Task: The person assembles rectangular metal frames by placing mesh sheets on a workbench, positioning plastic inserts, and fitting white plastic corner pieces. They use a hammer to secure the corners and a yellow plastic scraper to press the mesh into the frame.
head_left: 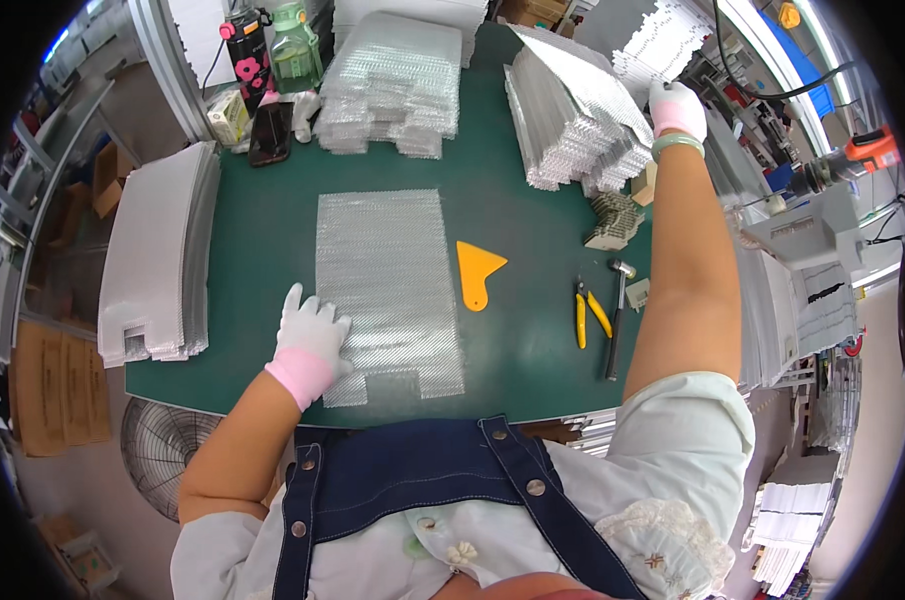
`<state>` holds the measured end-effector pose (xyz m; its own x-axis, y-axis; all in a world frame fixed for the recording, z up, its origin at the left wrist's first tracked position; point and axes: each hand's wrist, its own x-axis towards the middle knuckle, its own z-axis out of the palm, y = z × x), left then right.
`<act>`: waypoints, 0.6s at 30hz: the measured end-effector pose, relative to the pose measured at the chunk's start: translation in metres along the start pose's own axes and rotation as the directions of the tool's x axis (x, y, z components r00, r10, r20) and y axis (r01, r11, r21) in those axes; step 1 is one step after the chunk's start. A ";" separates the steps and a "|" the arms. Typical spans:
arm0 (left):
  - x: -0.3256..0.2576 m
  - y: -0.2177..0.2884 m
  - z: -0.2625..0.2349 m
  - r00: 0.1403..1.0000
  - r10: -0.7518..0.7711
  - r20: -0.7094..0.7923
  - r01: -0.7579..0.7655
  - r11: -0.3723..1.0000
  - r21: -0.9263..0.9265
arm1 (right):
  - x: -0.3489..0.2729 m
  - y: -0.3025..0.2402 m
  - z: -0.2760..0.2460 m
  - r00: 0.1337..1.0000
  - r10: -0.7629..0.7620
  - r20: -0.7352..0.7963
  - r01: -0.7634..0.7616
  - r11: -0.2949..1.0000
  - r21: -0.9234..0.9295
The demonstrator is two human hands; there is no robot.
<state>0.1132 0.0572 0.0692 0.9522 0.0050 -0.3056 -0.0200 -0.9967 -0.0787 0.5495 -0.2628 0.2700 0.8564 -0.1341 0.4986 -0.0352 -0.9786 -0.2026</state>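
A silvery, finely textured sheet (388, 290) with a notch in its near edge lies flat on the green table. My left hand (311, 345), in a white glove with a pink cuff, rests at its lower left edge with the fingers spread. Far off to the right, my gloved right hand (677, 108) reaches past a tall pile of silvery sheets (578, 115) to a white stack with jagged edges (661, 42). Its fingers are curled, and what they hold, if anything, is hidden. A yellow scraper (479, 275) lies just right of the flat sheet.
Yellow-handled pliers (589, 315) and a hammer (616, 325) lie at the right. Stacked panels (163, 255) stand along the left edge. At the back are another silvery pile (391, 85), a phone (271, 133), a green bottle (295, 55) and a black flowered bottle (248, 55).
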 end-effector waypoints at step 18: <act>-0.001 0.002 -0.008 1.000 0.026 0.011 -0.026 1.000 -0.007 | 0.053 0.050 0.030 0.987 -0.158 -0.010 0.159 0.987 0.023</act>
<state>0.1146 0.0547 0.0768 0.9479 -0.0202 -0.3178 -0.0429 -0.9970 -0.0645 0.6084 -0.3146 0.2611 0.8462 0.0211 0.5325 0.1130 -0.9836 -0.1407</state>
